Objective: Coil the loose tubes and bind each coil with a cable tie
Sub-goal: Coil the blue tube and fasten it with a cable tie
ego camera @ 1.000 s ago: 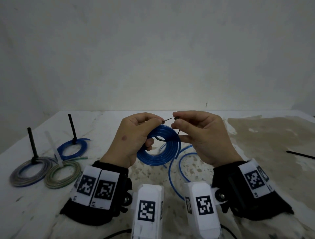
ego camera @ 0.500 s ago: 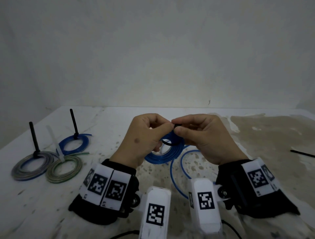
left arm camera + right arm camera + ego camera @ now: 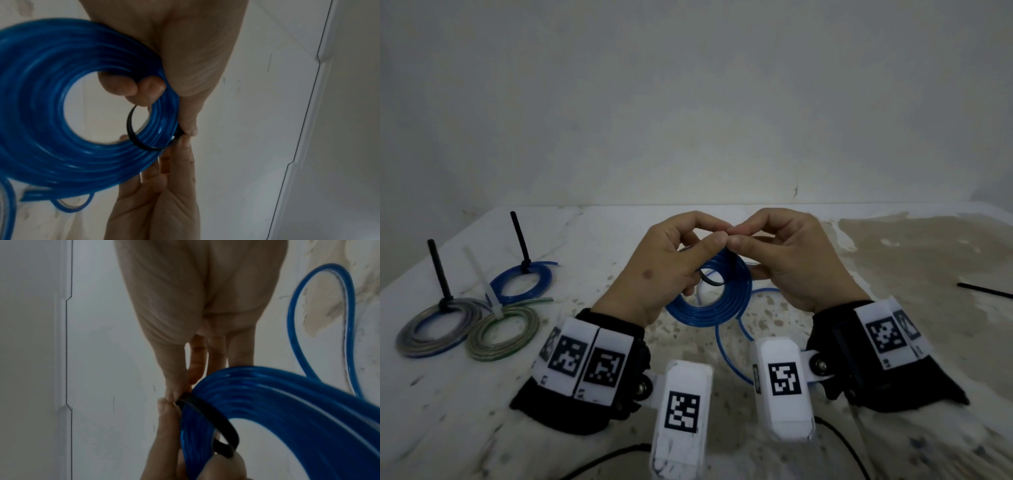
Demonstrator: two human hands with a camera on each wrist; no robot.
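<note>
Surface: white table (image 3: 599, 240), marble-like w/ grey speckles; large tan stain (image 3: 914, 253) over the right portion toward the far right corner. Plain off-white wall (image 3: 688, 102) directly behind the far edge.

Blue tube coil (image 3: 709, 305): held above the table at centre, near the front edge. Coil plane tilted, upper rim toward the hands, opening facing the person. Several turns of smooth, glossy, translucent blue tubing. Loose tail (image 3: 726, 346) curves down from the coil toward the front edge.

Black cable tie (image 3: 131, 129): thin flat band, looped loosely around the coil's upper section; slack visible inside the coil opening.

Left hand (image 3: 664, 270): thumb and forefinger pinch the tie at the coil's top; lower fingers (image 3: 131, 89) curl through the coil opening and grip the tubing.

Right hand (image 3: 791, 260): thumb and forefinger pinch the tie at the same point, fingertips meeting the left hand's. Other fingers lie behind the coil.

Near the left edge, three bound coils lie flat:
- grey-blue coil (image 3: 434, 329), black tie tail upright;
- clear-green coil (image 3: 503, 329), white tie tail tilted, just beside the grey-blue coil;
- small blue coil (image 3: 524, 284), black tie tail upright, behind the other two.

Spare black cable tie (image 3: 986, 291): flat on the stain at the right edge, long axis approx. left-right.
</note>
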